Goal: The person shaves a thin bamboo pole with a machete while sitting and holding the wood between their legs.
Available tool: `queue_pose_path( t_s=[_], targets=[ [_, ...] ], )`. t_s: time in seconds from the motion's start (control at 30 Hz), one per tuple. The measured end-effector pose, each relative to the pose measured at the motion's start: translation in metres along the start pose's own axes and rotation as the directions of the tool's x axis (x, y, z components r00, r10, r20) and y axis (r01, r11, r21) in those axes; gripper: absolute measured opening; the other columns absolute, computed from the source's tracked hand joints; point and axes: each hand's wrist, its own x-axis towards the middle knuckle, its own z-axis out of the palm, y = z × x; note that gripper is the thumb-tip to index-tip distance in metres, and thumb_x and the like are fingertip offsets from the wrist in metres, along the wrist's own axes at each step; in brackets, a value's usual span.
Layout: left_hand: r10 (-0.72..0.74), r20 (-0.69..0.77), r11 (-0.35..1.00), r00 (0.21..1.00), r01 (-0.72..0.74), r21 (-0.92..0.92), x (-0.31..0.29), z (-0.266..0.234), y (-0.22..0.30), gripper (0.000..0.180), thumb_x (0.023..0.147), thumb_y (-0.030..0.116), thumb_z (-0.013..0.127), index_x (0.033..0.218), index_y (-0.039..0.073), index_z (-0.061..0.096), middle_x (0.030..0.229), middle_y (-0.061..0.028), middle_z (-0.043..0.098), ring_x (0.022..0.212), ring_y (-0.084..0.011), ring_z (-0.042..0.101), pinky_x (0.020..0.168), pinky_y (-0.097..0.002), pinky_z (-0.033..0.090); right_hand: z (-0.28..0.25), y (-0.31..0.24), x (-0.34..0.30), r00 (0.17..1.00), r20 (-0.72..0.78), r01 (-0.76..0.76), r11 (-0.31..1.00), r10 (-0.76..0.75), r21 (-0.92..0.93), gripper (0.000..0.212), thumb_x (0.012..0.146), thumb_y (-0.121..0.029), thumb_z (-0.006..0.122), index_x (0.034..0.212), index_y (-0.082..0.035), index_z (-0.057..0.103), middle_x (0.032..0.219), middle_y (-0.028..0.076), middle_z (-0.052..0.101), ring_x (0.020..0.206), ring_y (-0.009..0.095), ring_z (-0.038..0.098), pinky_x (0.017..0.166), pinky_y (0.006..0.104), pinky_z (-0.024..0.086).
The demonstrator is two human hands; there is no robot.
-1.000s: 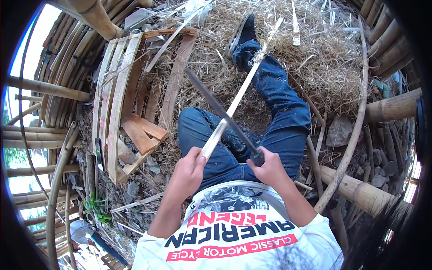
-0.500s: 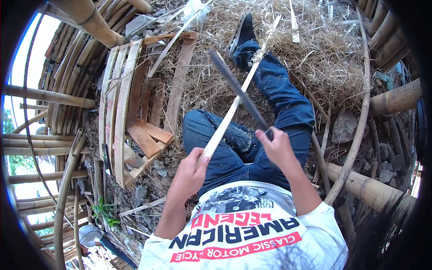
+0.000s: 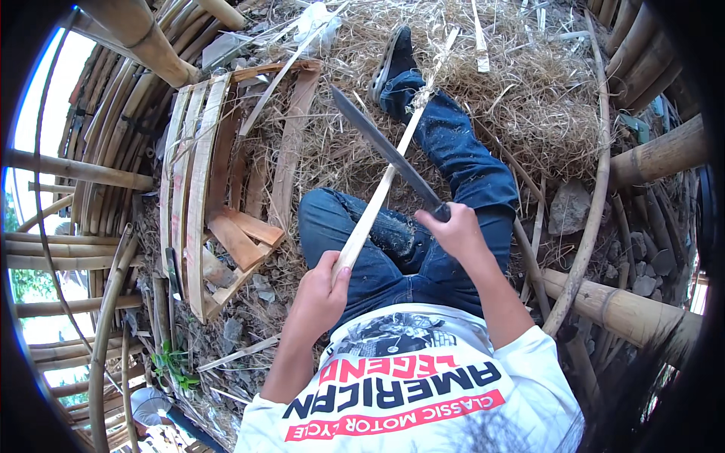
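Note:
My left hand (image 3: 320, 296) is closed around the near end of a long pale bamboo strip (image 3: 368, 217). The strip slants up and away across my lap to my outstretched leg, and curled shavings (image 3: 423, 97) cling to it near its far end. In my right hand (image 3: 458, 232) is the dark handle of a machete (image 3: 417, 181). Its long dark blade points to the far left and crosses over the strip about midway. Whether the edge touches the strip I cannot tell.
A broken wooden crate (image 3: 202, 177) leans at the left, with a knife (image 3: 173, 270) beside it. Dry shavings (image 3: 544, 113) cover the ground beyond my legs. Bamboo poles (image 3: 619, 306) and a rock (image 3: 569, 208) lie at the right. A bamboo-pole wall (image 3: 83, 181) stands left.
The machete has shifted slightly left and its blade shows more of its flat side. It crosses the strip a little nearer my left hand. My left hand keeps its hold; the whole view has shifted slightly.

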Motion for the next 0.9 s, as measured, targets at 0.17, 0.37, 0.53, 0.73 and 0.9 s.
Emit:
queue_pose_path(
  t_s=[0.17,0.37,0.53,0.73,0.9],
  targets=[
    [-0.030,-0.006,1.000,1.000,0.030,0.007,0.004,-0.001,0.000,0.023,0.096,0.016,0.050,0.110,-0.001,0.055,0.076,-0.0247,0.062,0.074,-0.0387,0.064,0.067,-0.0429,0.047,0.016,-0.014,-0.040,0.999,0.030,0.013,0.998,-0.015,0.057,0.031,0.075,-0.025,0.077,0.074,0.003,0.063,0.071,0.024,0.066,0.073,0.040,0.068,0.066,0.0443,0.054],
    [0.011,-0.079,1.000,0.997,-0.012,-0.010,0.002,-0.004,-0.014,0.019,0.098,0.013,0.051,0.106,-0.003,0.057,0.071,-0.0087,0.054,0.064,-0.0124,0.047,0.059,-0.0302,0.040,0.018,-0.018,-0.058,0.981,0.153,0.124,0.991,-0.117,-0.043,0.025,0.078,-0.025,0.071,0.078,-0.001,0.065,0.074,0.025,0.066,0.075,0.042,0.066,0.070,0.0495,0.054],
    [0.006,-0.089,1.000,0.996,-0.004,0.024,-0.007,-0.008,-0.009,0.020,0.097,0.014,0.051,0.106,-0.004,0.058,0.069,-0.0094,0.054,0.063,-0.0137,0.047,0.059,-0.0313,0.040,-0.005,-0.013,-0.023,0.993,0.087,0.093,0.977,-0.077,-0.193,0.014,0.074,-0.015,0.067,0.081,-0.003,0.067,0.076,0.024,0.066,0.078,0.042,0.066,0.071,0.0491,0.053],
    [-0.006,-0.080,0.995,0.997,0.014,0.099,-0.006,-0.005,0.001,0.022,0.097,0.017,0.050,0.107,-0.001,0.057,0.078,-0.0260,0.063,0.076,-0.0429,0.063,0.067,-0.0467,0.047,0.007,-0.005,-0.019,1.000,-0.015,-0.018,0.996,0.016,-0.090,0.015,0.073,-0.012,0.065,0.079,0.001,0.065,0.076,0.026,0.065,0.079,0.042,0.066,0.071,0.0487,0.052],
    [-0.003,-0.106,0.995,0.994,0.013,0.098,0.002,-0.002,0.003,0.021,0.096,0.016,0.051,0.105,-0.002,0.057,0.077,-0.0265,0.063,0.076,-0.0444,0.062,0.067,-0.0481,0.046,0.017,-0.022,-0.061,0.986,0.155,0.065,0.997,-0.060,-0.029,0.016,0.073,-0.013,0.066,0.082,0.000,0.065,0.077,0.027,0.065,0.080,0.044,0.065,0.074,0.0490,0.053]
  ],
)
